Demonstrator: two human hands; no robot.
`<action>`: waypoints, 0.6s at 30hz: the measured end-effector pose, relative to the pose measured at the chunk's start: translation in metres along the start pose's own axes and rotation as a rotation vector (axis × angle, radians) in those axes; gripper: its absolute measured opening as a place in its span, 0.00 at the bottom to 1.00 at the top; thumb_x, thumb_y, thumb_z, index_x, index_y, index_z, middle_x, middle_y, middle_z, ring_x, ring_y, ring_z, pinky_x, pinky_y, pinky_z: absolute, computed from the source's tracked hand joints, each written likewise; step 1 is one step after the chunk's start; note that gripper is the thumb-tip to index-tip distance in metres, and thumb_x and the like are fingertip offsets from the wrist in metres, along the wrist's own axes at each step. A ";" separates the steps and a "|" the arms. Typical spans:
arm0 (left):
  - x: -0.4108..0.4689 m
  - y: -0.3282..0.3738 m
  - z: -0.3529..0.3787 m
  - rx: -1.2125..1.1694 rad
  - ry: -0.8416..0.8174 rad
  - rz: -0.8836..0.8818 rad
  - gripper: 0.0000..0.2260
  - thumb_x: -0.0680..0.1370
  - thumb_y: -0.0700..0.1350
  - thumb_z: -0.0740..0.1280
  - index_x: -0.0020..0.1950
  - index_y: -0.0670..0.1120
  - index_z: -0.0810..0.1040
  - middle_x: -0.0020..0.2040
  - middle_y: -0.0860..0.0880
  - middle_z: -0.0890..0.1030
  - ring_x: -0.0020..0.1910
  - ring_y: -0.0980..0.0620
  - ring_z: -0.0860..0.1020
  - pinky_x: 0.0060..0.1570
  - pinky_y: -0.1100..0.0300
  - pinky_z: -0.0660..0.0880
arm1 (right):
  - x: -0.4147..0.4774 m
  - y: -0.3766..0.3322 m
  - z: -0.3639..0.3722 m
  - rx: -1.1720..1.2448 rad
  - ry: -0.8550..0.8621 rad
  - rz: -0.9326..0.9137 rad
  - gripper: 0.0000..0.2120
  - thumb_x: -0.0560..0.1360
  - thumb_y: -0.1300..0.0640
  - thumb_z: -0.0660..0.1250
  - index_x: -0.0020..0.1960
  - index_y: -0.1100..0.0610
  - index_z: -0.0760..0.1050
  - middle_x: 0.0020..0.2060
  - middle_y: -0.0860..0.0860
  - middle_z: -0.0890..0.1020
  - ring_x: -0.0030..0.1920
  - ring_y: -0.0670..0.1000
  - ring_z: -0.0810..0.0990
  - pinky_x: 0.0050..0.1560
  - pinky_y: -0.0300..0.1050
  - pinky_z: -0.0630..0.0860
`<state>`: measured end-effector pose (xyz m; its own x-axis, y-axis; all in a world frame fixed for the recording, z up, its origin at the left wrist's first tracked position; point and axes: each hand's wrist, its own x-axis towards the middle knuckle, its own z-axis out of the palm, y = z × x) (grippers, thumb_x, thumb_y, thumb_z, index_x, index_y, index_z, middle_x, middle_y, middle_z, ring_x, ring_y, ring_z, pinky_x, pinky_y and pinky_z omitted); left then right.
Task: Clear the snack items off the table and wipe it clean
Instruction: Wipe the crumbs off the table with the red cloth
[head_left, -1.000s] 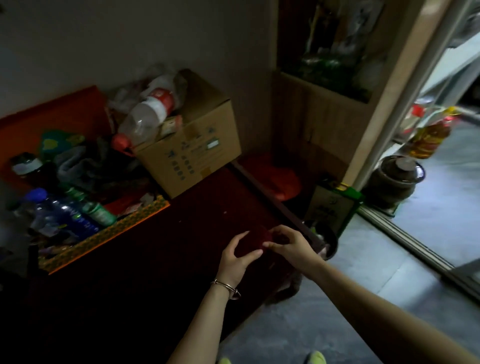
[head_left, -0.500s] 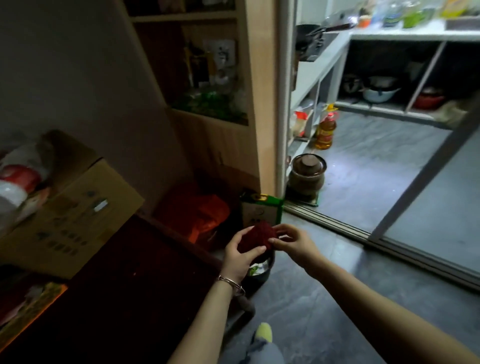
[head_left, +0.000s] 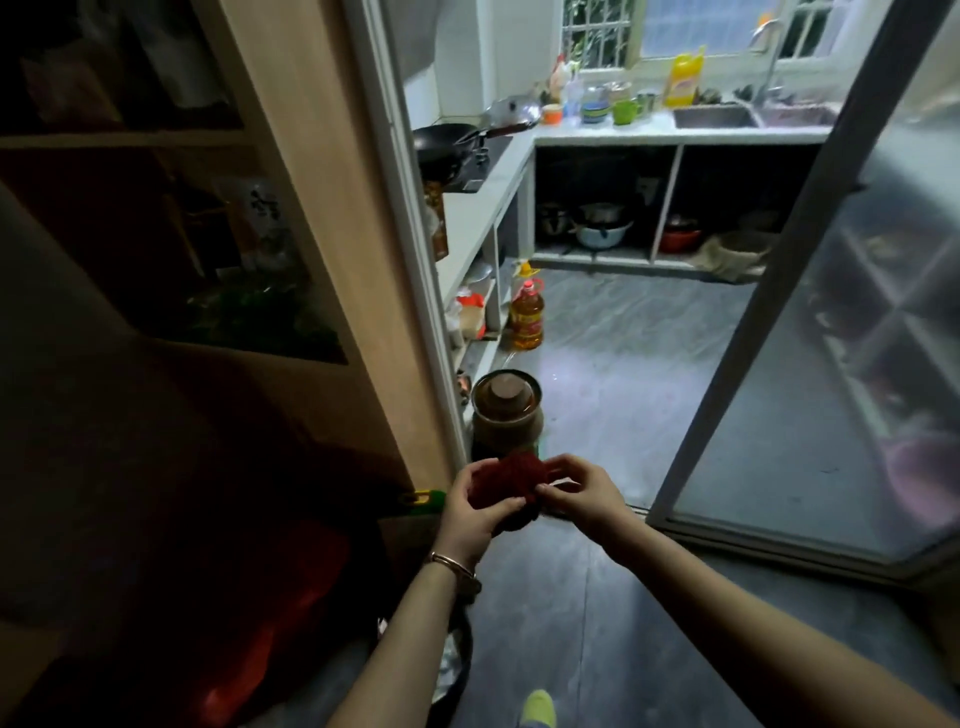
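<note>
Cloth (head_left: 503, 480), dark red, bunched between left hand (head_left: 470, 512) and right hand (head_left: 582, 493), both pinching it, near kitchen doorway. Desk out of view; likely heading to sink (head_left: 714, 117); wiping status unknowable.

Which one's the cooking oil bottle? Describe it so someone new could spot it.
Start at the kitchen doorway and follow the white counter down its left side to the floor. The oil bottle stands there upright, beside the counter's lower shelves and beyond the brown lidded clay jar. It is the only clear bottle of amber liquid, with a red cap and red label.
</note>
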<state>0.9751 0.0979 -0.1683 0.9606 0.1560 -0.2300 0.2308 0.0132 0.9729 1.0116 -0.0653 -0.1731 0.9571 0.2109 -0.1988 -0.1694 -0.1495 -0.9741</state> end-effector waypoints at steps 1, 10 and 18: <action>0.018 0.005 0.009 -0.004 -0.024 0.003 0.23 0.65 0.32 0.76 0.55 0.47 0.74 0.51 0.47 0.79 0.53 0.48 0.78 0.55 0.53 0.77 | 0.014 -0.006 -0.010 -0.015 0.022 -0.006 0.10 0.72 0.68 0.70 0.46 0.55 0.76 0.42 0.56 0.80 0.39 0.51 0.80 0.41 0.41 0.78; 0.153 0.049 0.083 0.060 -0.147 0.045 0.22 0.67 0.30 0.74 0.57 0.41 0.70 0.48 0.48 0.77 0.46 0.56 0.76 0.37 0.74 0.74 | 0.118 -0.029 -0.097 0.000 0.166 -0.026 0.09 0.72 0.68 0.69 0.50 0.57 0.78 0.42 0.55 0.81 0.37 0.49 0.80 0.40 0.38 0.78; 0.240 0.070 0.146 0.072 -0.110 0.008 0.22 0.68 0.29 0.72 0.58 0.39 0.69 0.48 0.46 0.76 0.44 0.57 0.75 0.36 0.73 0.74 | 0.210 -0.023 -0.162 0.057 0.134 -0.015 0.12 0.74 0.67 0.67 0.49 0.51 0.79 0.47 0.54 0.82 0.42 0.50 0.81 0.45 0.44 0.79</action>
<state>1.2448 -0.0076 -0.1589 0.9728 0.0461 -0.2269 0.2294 -0.0595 0.9715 1.2546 -0.1745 -0.1752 0.9818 0.0810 -0.1720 -0.1645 -0.0913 -0.9821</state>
